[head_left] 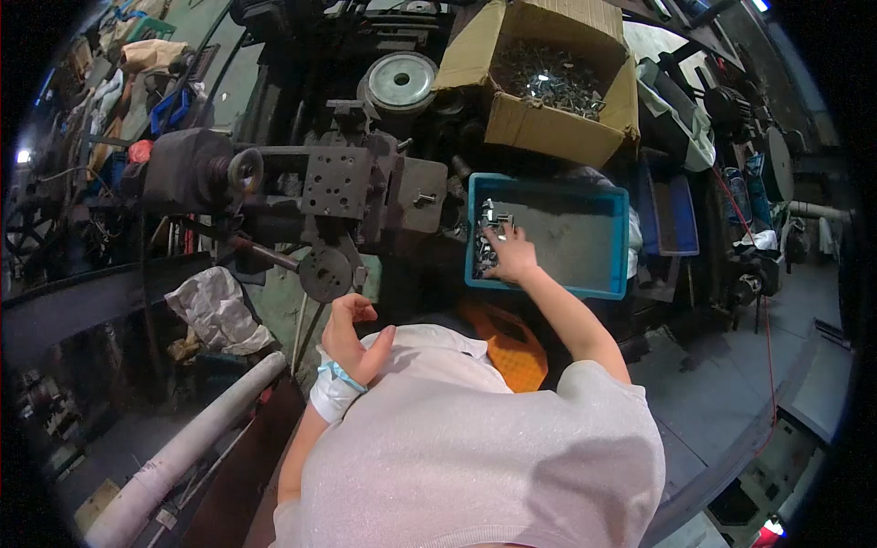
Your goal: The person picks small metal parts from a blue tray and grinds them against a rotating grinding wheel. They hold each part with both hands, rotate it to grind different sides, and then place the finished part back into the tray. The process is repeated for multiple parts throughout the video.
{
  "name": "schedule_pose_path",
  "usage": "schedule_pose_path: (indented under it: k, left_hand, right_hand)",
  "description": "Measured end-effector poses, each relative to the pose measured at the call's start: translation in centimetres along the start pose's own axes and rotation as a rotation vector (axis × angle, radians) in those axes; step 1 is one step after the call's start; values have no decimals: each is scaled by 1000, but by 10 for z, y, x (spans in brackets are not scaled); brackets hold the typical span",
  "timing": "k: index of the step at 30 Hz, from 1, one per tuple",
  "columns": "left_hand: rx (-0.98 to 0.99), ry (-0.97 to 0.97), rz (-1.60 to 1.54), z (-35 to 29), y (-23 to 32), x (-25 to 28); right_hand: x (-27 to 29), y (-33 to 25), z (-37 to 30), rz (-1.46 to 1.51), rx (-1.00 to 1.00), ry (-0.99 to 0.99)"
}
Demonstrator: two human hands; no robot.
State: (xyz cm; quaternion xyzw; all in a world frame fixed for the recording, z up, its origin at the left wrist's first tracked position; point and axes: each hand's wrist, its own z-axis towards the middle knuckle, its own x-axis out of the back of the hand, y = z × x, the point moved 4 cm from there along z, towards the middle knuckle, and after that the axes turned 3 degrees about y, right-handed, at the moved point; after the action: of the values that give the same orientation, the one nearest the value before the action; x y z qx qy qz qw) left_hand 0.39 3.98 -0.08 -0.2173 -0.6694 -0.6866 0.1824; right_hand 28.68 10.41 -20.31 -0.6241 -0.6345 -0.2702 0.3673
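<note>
two bare hands are in view, belonging to a person in a pale short-sleeved top [484,447]. the right hand [513,258] reaches into a shallow rectangular bright-blue plastic bin [580,239], where small shiny silver metal parts [487,262] lie in a cluster along the left wall. its fingers are spread a little over that cluster; whether they pinch any part i cannot tell. the rest of the bin's greyish floor shows bare, to the right of the hand. the left hand [358,342], with a white cuff and a light-blue tie [337,373] at its wrist, is raised in front of the torso, well apart from the bin. its fingers are loosely curled, with a wide gap to the thumb. nearest to it is a dark round metal disc with holes [326,274], low on a dark, grimy metal machine [338,183] that stands left of the bin. a small shiny bolt-like piece [425,198] sits on the machine's flat plate. just beyond the bin, an open brown cardboard box [534,132] holds a heap of small metal pieces [557,82]. an orange container [516,356] shows between the bin and the torso.
</note>
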Motion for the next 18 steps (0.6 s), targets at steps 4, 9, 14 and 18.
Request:
schedule_pose_path:
  k: [4,9,14,18]
  left_hand:
    - [34,-1,-82,-1,4,1]
    - [352,-214,-1138,-7,-5,0]
    - [421,-417,-1775,-7,11,13]
    - [476,-354,-1825,-9,16,14]
  right_hand:
    - [0,-12,5,-52,5,69]
    - [-3,-9,-2,-14,36,70]
    - [0,-21,-14,-17,5,58]
    - [-4,-20,-12,-91,68,160]
